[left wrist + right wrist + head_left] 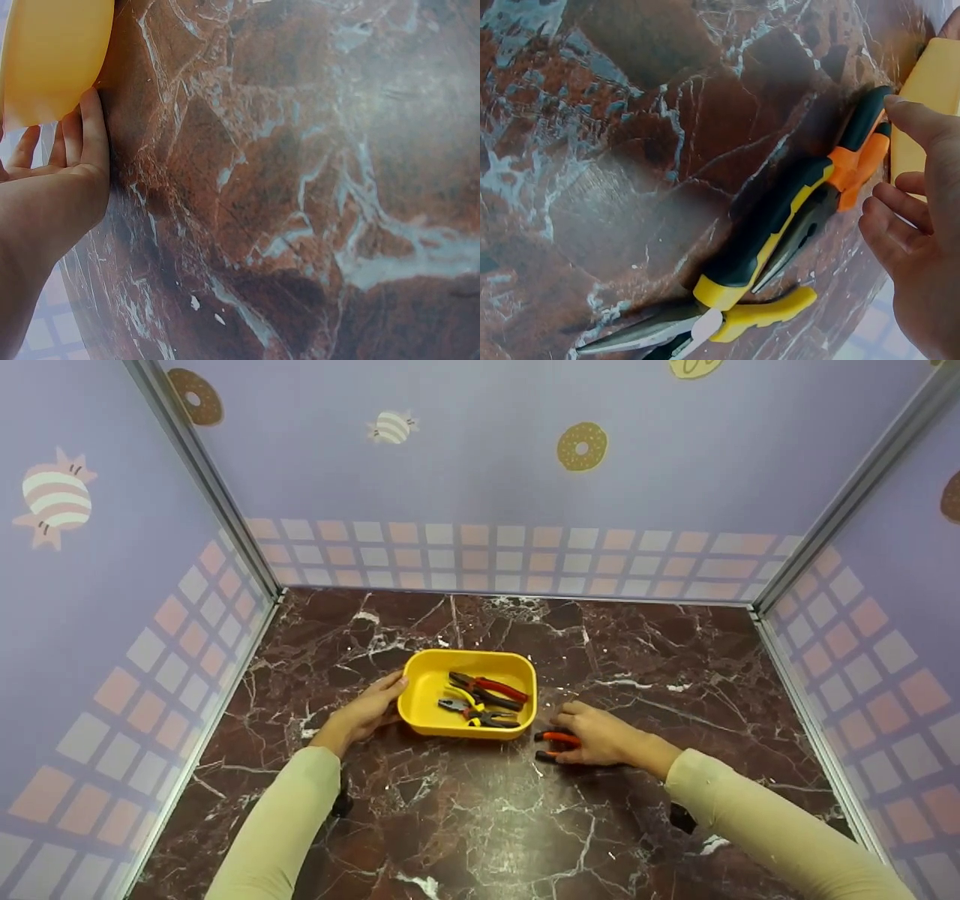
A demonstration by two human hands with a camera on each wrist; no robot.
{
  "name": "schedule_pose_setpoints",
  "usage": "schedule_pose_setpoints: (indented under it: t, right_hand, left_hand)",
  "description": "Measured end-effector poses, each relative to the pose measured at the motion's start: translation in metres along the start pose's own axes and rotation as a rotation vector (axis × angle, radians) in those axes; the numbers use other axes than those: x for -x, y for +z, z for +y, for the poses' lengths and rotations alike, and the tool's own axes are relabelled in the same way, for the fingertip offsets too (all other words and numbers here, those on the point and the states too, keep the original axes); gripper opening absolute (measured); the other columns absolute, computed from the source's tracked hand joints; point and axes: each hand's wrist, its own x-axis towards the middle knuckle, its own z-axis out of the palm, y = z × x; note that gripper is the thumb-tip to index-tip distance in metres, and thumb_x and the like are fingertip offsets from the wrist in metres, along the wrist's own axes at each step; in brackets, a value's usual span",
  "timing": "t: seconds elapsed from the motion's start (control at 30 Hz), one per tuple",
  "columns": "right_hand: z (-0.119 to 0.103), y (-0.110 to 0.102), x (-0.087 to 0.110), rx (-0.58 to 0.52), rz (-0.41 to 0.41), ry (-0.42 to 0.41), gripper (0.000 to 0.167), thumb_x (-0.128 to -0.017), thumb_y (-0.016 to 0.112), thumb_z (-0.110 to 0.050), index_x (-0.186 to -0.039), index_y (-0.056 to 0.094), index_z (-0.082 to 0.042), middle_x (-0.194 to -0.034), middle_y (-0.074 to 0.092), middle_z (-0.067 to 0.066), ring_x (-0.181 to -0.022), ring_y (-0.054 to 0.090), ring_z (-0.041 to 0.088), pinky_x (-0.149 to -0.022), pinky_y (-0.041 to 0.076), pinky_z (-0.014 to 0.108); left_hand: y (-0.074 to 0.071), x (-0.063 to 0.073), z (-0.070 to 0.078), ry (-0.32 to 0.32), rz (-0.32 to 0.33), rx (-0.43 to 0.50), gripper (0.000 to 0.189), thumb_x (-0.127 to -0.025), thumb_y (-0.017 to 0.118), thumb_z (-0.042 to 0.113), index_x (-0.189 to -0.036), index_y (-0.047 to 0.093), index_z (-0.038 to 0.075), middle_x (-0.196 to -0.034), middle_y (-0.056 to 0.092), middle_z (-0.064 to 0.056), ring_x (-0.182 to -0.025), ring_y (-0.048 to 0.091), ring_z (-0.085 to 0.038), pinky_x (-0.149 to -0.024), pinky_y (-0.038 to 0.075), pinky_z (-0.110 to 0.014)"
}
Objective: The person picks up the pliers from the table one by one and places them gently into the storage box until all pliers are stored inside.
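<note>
My left hand is at the left end of a yellow plastic bin, its fingers extended against the wall. Inside the bin lie pliers with red and black handles and pliers with yellow and black handles. To the right of the bin, my right hand is over pliers with orange and black handles, whose handle ends point at the bin. Its thumb is right by one handle end, the other fingers apart from it. Yellow and black long-nose pliers lie beside them, hidden under the hand in the head view.
The table has a dark red marbled top with white veins. Lilac panels printed with sweets and checks rise at the back and both sides, with metal posts at the corners.
</note>
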Motion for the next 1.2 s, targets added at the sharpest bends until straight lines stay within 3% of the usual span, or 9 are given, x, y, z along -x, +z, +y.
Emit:
schedule_pose_setpoints:
  t: [0.13,0.6,1.03,1.2]
  right_hand:
    - [0.000,0.005,0.001,0.027,0.018,-0.023,0.055,-0.083,0.091,-0.041,-0.121,0.072,-0.006,-0.107,0.060,0.004,-0.094,0.063,0.023,-0.076,0.060,0.043]
    - [0.001,0.013,0.002,0.029,0.026,-0.055,0.044,-0.082,0.091,-0.032,-0.111,0.072,-0.005,-0.104,0.058,0.005,-0.091,0.060,0.022,-0.078,0.058,0.041]
    - [0.004,0.013,0.005,0.005,0.016,-0.025,0.050,-0.077,0.093,-0.024,-0.119,0.072,-0.006,-0.102,0.056,0.003,-0.088,0.058,0.021,-0.076,0.057,0.042]
    - [0.001,0.012,0.004,-0.002,0.002,-0.014,0.047,-0.076,0.092,-0.021,-0.116,0.072,-0.006,-0.100,0.055,0.003,-0.085,0.057,0.020,-0.074,0.056,0.041]
  left_hand:
    - [0.000,-0.001,0.000,0.008,-0.011,0.009,0.068,-0.116,0.042,0.036,-0.171,0.012,0.010,-0.171,0.029,-0.020,-0.150,0.041,-0.037,-0.121,0.040,-0.052]
    - [0.000,0.000,-0.001,0.013,-0.017,0.000,0.066,-0.117,0.042,0.036,-0.171,0.015,0.011,-0.169,0.034,-0.019,-0.150,0.043,-0.035,-0.120,0.041,-0.052]
    - [0.002,-0.001,0.000,0.016,-0.017,0.009,0.067,-0.117,0.042,0.036,-0.171,0.014,0.010,-0.169,0.033,-0.019,-0.150,0.042,-0.035,-0.120,0.040,-0.052]
    - [0.001,-0.001,0.000,0.016,-0.008,0.006,0.065,-0.117,0.042,0.036,-0.171,0.017,0.010,-0.168,0.035,-0.020,-0.149,0.044,-0.035,-0.119,0.041,-0.052]
